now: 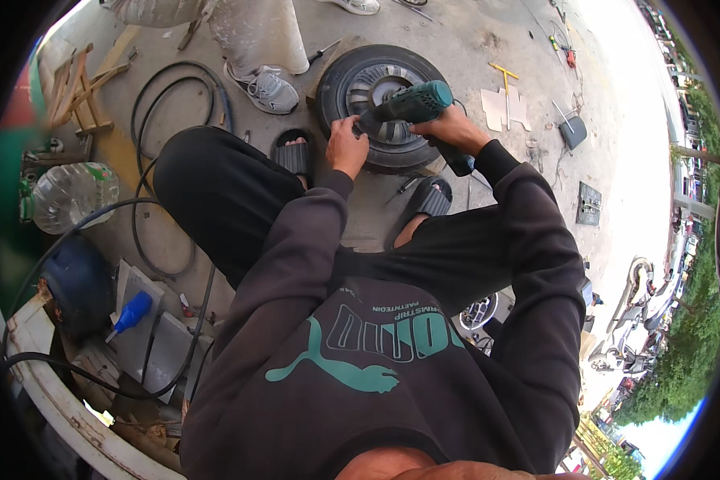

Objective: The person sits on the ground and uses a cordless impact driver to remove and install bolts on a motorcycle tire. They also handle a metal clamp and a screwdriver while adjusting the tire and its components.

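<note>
A wheel with a black tyre and a metal rim lies flat on a low support between my feet. My right hand is wrapped round the grip of a green cordless impact wrench. Its battery base hangs below that hand, and its dark nose points left and down over the rim. At the near left edge of the wheel is my left hand, its fingers bent together close to the tool's nose. Whatever those fingers pinch is hidden, as is the contact between the nose and the rim.
A person's shoe stands left of the wheel. A black hose loops over the floor at left, near a clear plastic bottle. A yellow T-handle tool lies on cardboard at right. A blue bottle rests among scrap at lower left.
</note>
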The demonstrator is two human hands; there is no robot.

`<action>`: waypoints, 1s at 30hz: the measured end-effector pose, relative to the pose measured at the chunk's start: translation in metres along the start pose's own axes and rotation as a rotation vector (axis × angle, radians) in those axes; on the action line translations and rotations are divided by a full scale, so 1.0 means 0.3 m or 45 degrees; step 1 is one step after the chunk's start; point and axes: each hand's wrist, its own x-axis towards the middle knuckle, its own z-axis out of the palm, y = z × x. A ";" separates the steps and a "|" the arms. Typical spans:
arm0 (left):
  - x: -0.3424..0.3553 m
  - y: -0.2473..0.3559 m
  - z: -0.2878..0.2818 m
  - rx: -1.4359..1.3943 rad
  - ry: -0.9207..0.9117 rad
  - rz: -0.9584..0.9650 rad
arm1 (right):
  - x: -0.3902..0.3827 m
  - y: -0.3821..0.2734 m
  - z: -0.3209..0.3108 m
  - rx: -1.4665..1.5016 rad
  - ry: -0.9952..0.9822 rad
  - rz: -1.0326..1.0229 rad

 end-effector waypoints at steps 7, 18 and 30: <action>0.007 0.022 -0.031 0.099 -0.054 -0.011 | 0.043 -0.018 0.035 0.115 -0.119 0.147; 0.022 -0.003 -0.028 0.092 -0.055 -0.001 | 0.114 -0.006 0.065 0.227 -0.197 0.267; 0.020 -0.002 -0.029 0.076 -0.057 -0.003 | 0.136 0.022 0.062 0.225 -0.200 0.351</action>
